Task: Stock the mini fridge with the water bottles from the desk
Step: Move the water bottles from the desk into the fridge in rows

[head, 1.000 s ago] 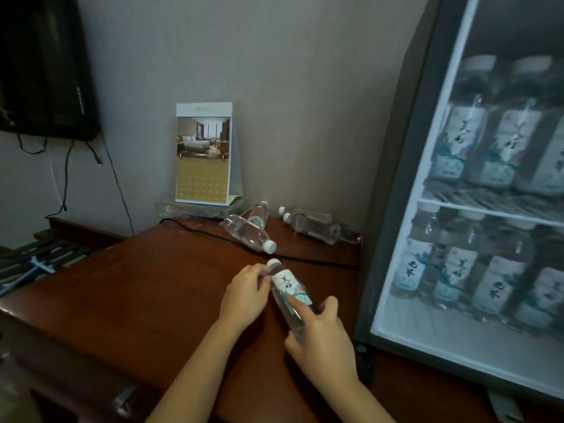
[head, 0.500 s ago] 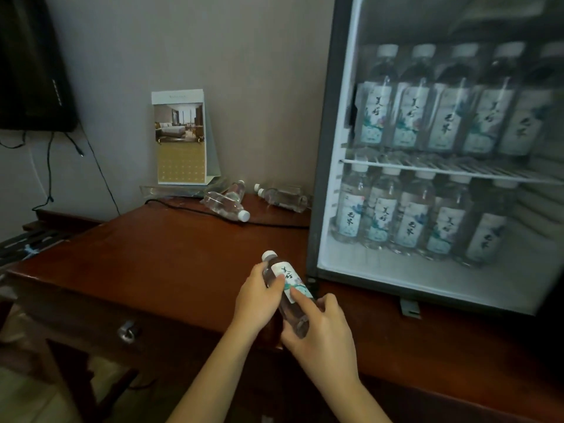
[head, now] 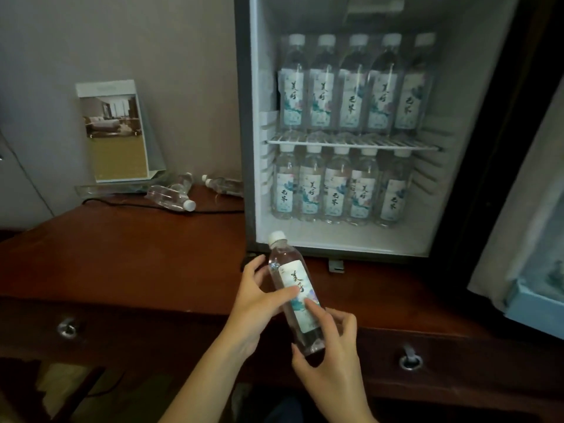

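Note:
I hold a clear water bottle (head: 294,293) with a white cap and a white label, tilted with its cap toward the fridge. My left hand (head: 254,299) grips its middle, thumb across the label. My right hand (head: 328,355) grips its base from below. The bottle hangs above the desk's front edge, just before the open mini fridge (head: 470,123). Inside, labelled bottles stand in a row on the wire shelf (head: 354,144) and in another row on the floor below. Three more bottles (head: 171,195) lie on the desk beside the fridge's left wall.
The fridge door (head: 525,254) stands open at the right. A brown wooden desk (head: 122,254) has two drawer pulls on its front. A card stand (head: 114,132) leans at the wall, and a black cable (head: 131,204) runs across the desk's back.
Both hands have carried the bottle to the right and closer to the fridge opening. The view has swung right, so the whole fridge interior now shows.

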`<state>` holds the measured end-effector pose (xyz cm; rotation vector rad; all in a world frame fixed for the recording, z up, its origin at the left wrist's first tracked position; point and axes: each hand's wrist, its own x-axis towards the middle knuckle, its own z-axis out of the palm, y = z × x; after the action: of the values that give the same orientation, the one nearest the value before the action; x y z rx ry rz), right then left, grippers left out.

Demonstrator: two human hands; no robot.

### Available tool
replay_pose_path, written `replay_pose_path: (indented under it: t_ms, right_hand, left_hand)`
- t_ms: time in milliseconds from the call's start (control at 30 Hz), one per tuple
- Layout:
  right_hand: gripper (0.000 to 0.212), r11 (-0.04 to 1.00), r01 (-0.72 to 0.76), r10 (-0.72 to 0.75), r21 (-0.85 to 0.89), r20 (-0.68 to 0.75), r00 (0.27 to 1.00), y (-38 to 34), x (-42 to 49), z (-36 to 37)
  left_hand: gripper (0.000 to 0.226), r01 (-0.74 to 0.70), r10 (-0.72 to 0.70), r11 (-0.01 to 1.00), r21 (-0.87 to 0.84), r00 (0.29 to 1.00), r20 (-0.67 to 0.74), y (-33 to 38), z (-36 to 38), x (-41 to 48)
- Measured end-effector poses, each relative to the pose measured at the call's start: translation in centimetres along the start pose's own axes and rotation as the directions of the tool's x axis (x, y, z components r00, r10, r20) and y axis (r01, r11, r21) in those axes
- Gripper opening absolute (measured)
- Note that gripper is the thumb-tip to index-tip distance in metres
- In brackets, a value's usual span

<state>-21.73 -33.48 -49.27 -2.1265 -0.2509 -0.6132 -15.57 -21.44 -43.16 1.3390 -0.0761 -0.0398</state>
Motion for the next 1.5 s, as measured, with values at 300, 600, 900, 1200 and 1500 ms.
replay_pose_path:
  t_ms: [300,600,900,1200,1500]
  right_hand:
    - [0.114,0.995,0.024,-0.035,-0.099,-0.108,0.994,0.7,-0.1,-9.9]
    - [0.102,0.997,0.070,-0.070,-0.011,-0.298,0.952,-1.3,-3.0,-19.5]
    - [0.096,0.978,0.030,-0.142,-0.204,-0.562,0.815,-2.0,-6.7,-29.9]
    - [0.116,0.879,-0.238,-0.168,-0.413,-0.735,0.656,1.3,-7.6,-36.6]
    - [0.114,0.885,-0.299,-0.095,-0.357,-0.767,0.635,4.8,-6.9,-37.4]
  left_hand:
    - [0.081,-0.269,0.269,0.962,-0.042,0.916,0.296,2.1,8.6,-2.0]
    - [0.087,-0.531,0.506,0.837,-0.129,0.662,0.553,5.3,18.1,-6.7]
    - [0.089,-0.587,0.560,0.764,-0.268,0.396,0.728,6.3,27.9,-10.6]
    - [0.079,-0.857,0.649,0.488,-0.163,0.231,0.725,7.5,35.8,-11.9]
    - [0.055,-0.916,0.679,0.360,-0.176,0.128,0.723,6.2,37.7,-10.2]
